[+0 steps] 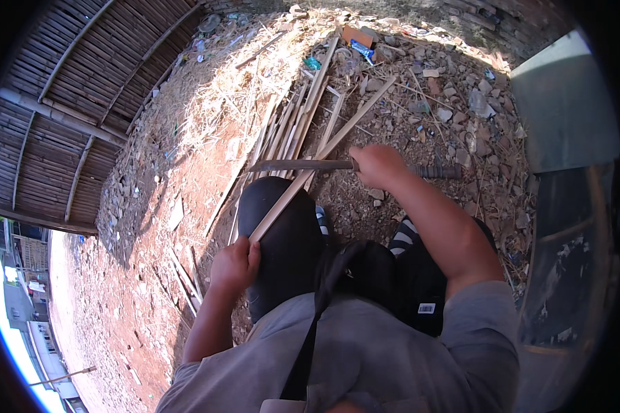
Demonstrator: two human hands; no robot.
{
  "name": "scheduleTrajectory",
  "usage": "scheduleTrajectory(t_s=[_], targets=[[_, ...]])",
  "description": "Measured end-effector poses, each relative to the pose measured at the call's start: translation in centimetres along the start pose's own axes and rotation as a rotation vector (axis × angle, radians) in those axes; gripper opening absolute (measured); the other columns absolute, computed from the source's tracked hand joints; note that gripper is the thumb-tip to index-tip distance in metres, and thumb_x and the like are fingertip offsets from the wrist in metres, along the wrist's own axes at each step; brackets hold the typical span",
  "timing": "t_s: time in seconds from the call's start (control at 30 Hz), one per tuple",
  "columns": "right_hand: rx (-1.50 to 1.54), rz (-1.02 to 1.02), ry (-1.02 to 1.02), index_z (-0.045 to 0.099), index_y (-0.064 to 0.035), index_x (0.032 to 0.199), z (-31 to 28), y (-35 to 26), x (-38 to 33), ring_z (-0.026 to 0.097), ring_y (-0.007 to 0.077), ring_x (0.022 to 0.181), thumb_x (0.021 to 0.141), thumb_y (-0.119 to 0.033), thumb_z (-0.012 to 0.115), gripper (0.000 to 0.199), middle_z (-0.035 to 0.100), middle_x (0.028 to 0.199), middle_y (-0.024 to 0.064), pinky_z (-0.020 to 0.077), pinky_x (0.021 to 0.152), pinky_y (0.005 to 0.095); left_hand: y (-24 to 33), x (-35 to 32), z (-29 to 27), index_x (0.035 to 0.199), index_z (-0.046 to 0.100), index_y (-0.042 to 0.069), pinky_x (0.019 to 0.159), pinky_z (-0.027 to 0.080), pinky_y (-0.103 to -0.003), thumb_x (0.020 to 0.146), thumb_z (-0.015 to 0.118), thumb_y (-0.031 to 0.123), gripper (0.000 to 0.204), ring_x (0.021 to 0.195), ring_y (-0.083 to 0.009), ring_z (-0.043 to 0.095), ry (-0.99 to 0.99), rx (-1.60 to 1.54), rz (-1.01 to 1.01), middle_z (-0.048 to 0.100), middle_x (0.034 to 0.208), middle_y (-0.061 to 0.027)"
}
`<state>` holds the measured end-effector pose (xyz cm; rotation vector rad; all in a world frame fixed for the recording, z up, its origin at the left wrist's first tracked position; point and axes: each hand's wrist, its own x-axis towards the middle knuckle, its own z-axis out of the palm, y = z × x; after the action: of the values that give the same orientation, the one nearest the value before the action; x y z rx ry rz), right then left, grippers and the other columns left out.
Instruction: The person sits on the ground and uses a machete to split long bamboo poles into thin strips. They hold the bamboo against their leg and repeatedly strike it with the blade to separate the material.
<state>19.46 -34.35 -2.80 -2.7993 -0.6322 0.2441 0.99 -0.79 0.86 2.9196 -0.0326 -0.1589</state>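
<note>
My left hand [235,263] grips the near end of a long pale bamboo strip [331,141] that runs diagonally up and to the right across my black-clad knee [282,227]. My right hand [377,165] is closed on the handle of a long dark knife [300,165]. Its blade points left and lies across the strip just above the knee. A wrapped dark handle end [437,171] sticks out to the right of the fist.
A heap of split bamboo strips [293,120] lies on the dirt ahead. Stones and rubble [448,96] cover the ground to the right. A bamboo-pole wall [69,89] stands at left, a grey metal sheet [565,110] at right.
</note>
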Motion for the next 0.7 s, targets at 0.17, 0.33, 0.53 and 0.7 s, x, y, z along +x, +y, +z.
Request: scheduleTrajectory(t_s=[0.17,0.33,0.53,0.7], targets=[[0.071,-0.103,0.103,0.060,-0.0088,0.099,-1.1,-0.3,-0.5,0.070,0.0377,0.084,0.082,-0.018,0.069,0.021,0.069,0.086,0.0152,0.0553,0.073,0.0510,0.0,-0.4,-0.4,0.088,0.054,0.003,0.068,0.047,-0.060,0.101,0.048,0.032,0.033,0.076,-0.0500,0.063,-0.005,0.032,-0.047,0.064,0.078,-0.0280],[-0.017,-0.200,0.055,0.059,-0.0100,0.094,0.7,-2.2,-1.5,0.069,0.0375,0.081,0.080,-0.019,0.071,0.021,0.068,0.080,0.0124,0.0541,0.072,0.0524,0.7,-0.4,0.0,0.088,0.055,0.003,0.068,0.047,-0.060,0.101,0.047,0.033,0.034,0.076,-0.0496,0.063,-0.005,0.011,-0.040,0.064,0.077,-0.0274],[0.100,0.225,0.093,0.062,-0.0052,0.109,0.6,5.0,0.5,0.069,0.0381,0.091,0.084,-0.010,0.062,0.025,0.070,0.093,0.0187,0.0554,0.077,0.0517,0.0,-0.2,-0.5,0.091,0.055,0.005,0.069,0.050,-0.060,0.101,0.048,0.037,0.034,0.075,-0.0482,0.065,-0.044,0.071,-0.041,0.066,0.077,-0.0242],[0.232,0.280,0.160,0.061,-0.0046,0.113,-1.8,4.8,0.0,0.068,0.0391,0.093,0.084,-0.018,0.067,0.033,0.070,0.095,0.0183,0.0549,0.080,0.0517,0.6,-0.4,-0.9,0.088,0.055,0.004,0.069,0.048,-0.061,0.100,0.048,0.034,0.034,0.075,-0.0495,0.064,-0.072,0.057,-0.073,0.064,0.074,-0.0266]])
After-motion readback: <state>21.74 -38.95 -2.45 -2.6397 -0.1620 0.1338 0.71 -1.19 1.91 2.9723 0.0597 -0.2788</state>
